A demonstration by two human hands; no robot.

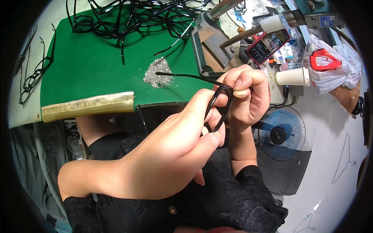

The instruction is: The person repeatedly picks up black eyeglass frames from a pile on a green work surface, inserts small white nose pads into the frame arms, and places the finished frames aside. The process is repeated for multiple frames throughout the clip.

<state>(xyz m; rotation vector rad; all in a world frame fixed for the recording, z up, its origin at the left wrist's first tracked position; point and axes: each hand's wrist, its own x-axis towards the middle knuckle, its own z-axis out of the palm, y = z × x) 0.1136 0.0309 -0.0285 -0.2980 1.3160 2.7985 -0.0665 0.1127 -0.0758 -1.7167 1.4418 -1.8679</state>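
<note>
Between my two hands is a black eyeglass frame (190, 75), one temple stretching left over a heap of tiny shiny metal pieces (159, 73). My left hand (175, 143) is closed around the front of the frame, its fingers partly hidden behind the rims. At the hinge corner, my right hand (250, 95) pinches the frame between thumb and fingers. Whether a tiny part is also in that pinch cannot be made out. The heap lies on a green mat (93, 66) just beyond my hands.
A tangle of black eyeglass frames (132, 19) covers the mat's far side; more glasses (37, 73) lie at left. A gold strip (89, 106) edges the mat's front. At right are a metal press stand (217, 50), a phone (268, 44), a paper cup (293, 77) and a fan (281, 132).
</note>
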